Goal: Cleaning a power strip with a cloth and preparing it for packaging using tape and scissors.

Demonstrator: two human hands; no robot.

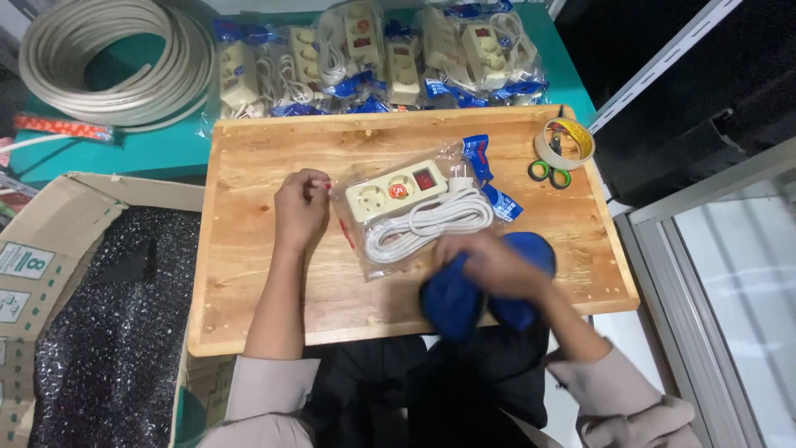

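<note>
From the head camera, a bagged power strip, cream with a red switch and a coiled white cord, lies in its clear plastic bag on the wooden board, about mid-board. The left hand pinches the bag's left edge, fingers closed together on the plastic. The right hand, blurred, is wrapped around a blue cloth at the board's near edge, just below the bag; its fingers look curled on the fabric (the blur hides the exact grip). This reads as wiping or handling one packaged strip, the left hand steadying it. More bagged strips line the far edge; tape roll and scissors sit far right
</note>
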